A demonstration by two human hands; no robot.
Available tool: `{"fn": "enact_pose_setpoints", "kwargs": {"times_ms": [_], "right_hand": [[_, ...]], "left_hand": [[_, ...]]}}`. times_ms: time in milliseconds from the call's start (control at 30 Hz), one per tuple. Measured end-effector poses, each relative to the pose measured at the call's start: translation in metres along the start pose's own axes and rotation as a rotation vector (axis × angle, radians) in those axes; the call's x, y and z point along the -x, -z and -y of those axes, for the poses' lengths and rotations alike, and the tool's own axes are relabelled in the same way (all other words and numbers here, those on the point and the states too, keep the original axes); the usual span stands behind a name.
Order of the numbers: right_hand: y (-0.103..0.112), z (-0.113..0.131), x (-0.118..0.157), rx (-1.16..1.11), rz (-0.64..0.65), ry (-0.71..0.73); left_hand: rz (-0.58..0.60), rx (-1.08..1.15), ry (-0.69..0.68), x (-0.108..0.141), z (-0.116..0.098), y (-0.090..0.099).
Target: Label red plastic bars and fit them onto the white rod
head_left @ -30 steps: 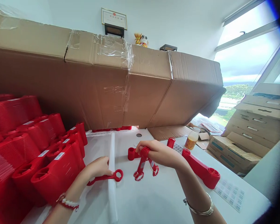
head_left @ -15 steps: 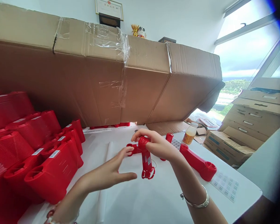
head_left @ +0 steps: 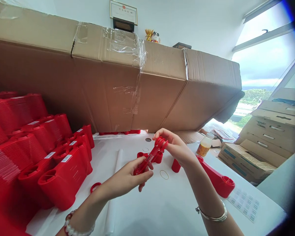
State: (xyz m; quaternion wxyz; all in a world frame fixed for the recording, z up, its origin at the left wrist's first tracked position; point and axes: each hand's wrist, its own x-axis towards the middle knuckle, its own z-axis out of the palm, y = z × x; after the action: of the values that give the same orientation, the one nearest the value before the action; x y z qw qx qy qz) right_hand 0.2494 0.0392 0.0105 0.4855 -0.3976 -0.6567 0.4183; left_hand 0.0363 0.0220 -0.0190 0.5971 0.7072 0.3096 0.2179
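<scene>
Red plastic strap gripped between two hands above a white table.

Left hand closed narrow around the strap's lower end; right hand pinching the ringed upper end. Just behind the strap, a second red piece on the tabletop; nearby, a rubber band and a short red cup. Further out, a small red ring, a white paper roll, a long red bar and a barcode sheet. Beyond those, stacked red tubs, a bottle, cardboard boxes and a huge taped carton along the wall.
</scene>
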Motion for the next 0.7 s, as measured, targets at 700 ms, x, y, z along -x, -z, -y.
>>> {"fn": "enact_pose_setpoints", "kwargs": {"times_ms": [700], "right_hand": [[0.003,0.018,0.015,0.015,0.032,0.058]], "left_hand": [[-0.055,0.074,0.069,0.016,-0.020,0.008]]}}
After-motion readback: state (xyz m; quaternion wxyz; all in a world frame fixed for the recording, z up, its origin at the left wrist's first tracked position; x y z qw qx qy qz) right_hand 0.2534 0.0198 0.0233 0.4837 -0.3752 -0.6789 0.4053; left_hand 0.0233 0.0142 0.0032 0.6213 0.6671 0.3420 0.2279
